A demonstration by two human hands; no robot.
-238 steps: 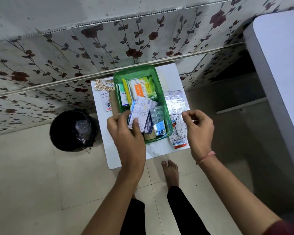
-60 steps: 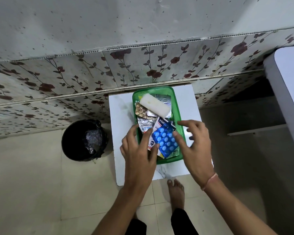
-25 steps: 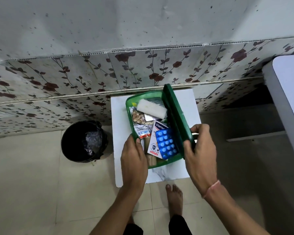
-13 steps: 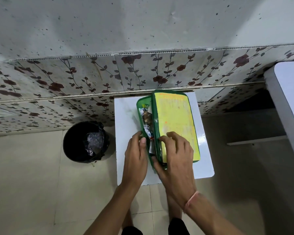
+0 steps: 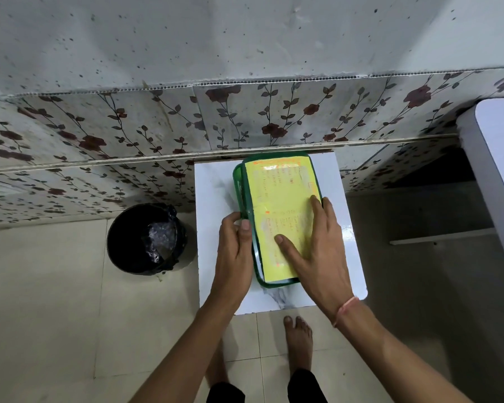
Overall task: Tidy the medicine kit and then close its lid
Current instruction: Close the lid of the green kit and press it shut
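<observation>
The green medicine kit (image 5: 238,181) rests on a small white table (image 5: 213,193). Its lid (image 5: 282,193), green-rimmed with a yellow label on top, lies nearly flat over the box, with a thin strip of the box showing along the left edge. My left hand (image 5: 235,251) grips the kit's near-left edge, thumb on the lid's rim. My right hand (image 5: 314,251) lies flat on the yellow lid, fingers spread. The medicines inside are hidden under the lid.
A black bin (image 5: 147,238) with a dark liner stands on the tiled floor left of the table. A flower-patterned wall panel (image 5: 157,123) runs behind. A white surface (image 5: 498,158) juts in at the right. My bare feet (image 5: 298,335) stand by the table's near edge.
The lid has swung from upright at the right side down over the box. My right hand moved from gripping the lid's edge to lying flat on top; the medicines are now covered.
</observation>
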